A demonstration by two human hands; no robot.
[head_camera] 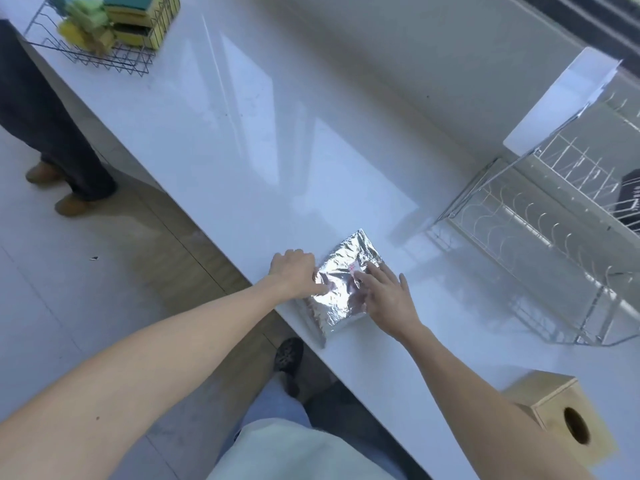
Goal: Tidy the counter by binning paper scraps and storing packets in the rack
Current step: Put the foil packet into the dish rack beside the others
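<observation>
A crinkled silver foil packet lies flat on the white counter close to its front edge. My left hand rests against the packet's left edge, fingers curled onto the foil. My right hand lies on the packet's right side with the fingers spread flat over it. The packet stays on the counter surface. To the right stands a chrome wire rack with rows of prongs, and a white board leans at its far end.
A wooden box with a round hole sits at the counter's near right. A black wire basket of sponges stands at the far left end. Another person's legs and brown shoes are on the floor at left. A dark object lies in the rack.
</observation>
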